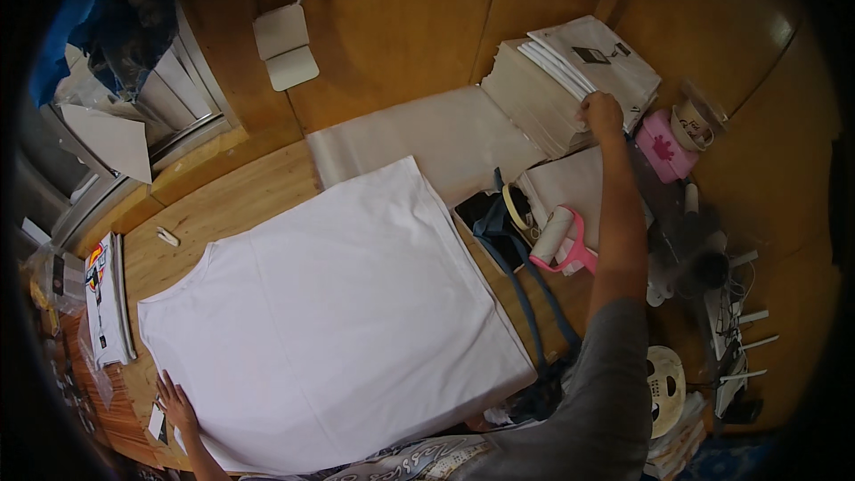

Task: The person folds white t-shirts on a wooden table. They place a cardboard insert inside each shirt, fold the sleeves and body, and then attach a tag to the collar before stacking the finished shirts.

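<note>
A white T-shirt (pixel 329 303) lies spread flat across the wooden table. My left hand (pixel 178 405) rests on its left edge with the fingers stretched out, beside a small white tag (pixel 158 423). My right arm reaches far forward to the back right. There my right hand (pixel 601 116) has its fingers closed at the near corner of a stack of folded white garments (pixel 597 58). What the fingertips pinch is too small to make out. Under and beside that stack lie pale, thin sheets (pixel 534 98).
A pink-handled lint roller (pixel 561 240), a roll of tape (pixel 518 205) and dark blue straps (pixel 525 294) lie right of the shirt. A pink box (pixel 663 147) stands farther right, near a white router (pixel 730 338). Folded printed garments (pixel 109 303) lie at left.
</note>
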`<state>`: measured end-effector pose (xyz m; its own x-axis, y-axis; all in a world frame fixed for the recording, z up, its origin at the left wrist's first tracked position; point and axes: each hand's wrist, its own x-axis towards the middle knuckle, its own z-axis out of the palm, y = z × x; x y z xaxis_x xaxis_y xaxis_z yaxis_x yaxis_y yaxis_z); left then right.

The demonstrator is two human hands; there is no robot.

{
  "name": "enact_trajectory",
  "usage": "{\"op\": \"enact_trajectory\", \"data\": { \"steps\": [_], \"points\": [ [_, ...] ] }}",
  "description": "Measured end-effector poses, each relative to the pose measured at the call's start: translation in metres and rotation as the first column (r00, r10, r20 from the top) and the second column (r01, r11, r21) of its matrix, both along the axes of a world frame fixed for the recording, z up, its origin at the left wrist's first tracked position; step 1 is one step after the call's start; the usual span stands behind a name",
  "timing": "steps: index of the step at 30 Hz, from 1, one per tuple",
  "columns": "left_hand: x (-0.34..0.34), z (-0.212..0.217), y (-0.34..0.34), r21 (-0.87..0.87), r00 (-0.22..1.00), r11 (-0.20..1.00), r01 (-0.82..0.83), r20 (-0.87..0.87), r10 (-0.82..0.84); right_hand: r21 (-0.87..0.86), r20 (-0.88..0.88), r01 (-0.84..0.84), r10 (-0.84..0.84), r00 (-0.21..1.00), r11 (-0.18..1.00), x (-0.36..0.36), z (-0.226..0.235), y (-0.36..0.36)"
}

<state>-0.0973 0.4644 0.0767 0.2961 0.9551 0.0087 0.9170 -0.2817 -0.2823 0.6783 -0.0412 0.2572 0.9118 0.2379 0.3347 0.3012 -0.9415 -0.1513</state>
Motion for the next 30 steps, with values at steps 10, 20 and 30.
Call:
{"op": "enact_trajectory", "data": {
  "steps": [10,20,30],
  "points": [
    [-0.01,-0.01,0.009,0.022,0.994,0.997,0.072,0.079,-0.073,-0.154,-0.007,-0.012,0.011,1.0,0.988,0.011,0.005,-0.004],
    [-0.009,-0.011,0.006,0.045,0.99,0.995,0.085,0.11,-0.09,-0.304,0.087,-0.03,0.059,0.994,0.952,0.017,0.007,0.009],
    [-0.005,-0.01,0.004,0.046,0.976,0.99,0.13,0.171,-0.136,-0.171,0.631,0.102,0.029,0.775,0.98,0.012,0.083,0.014]
  ]
}}
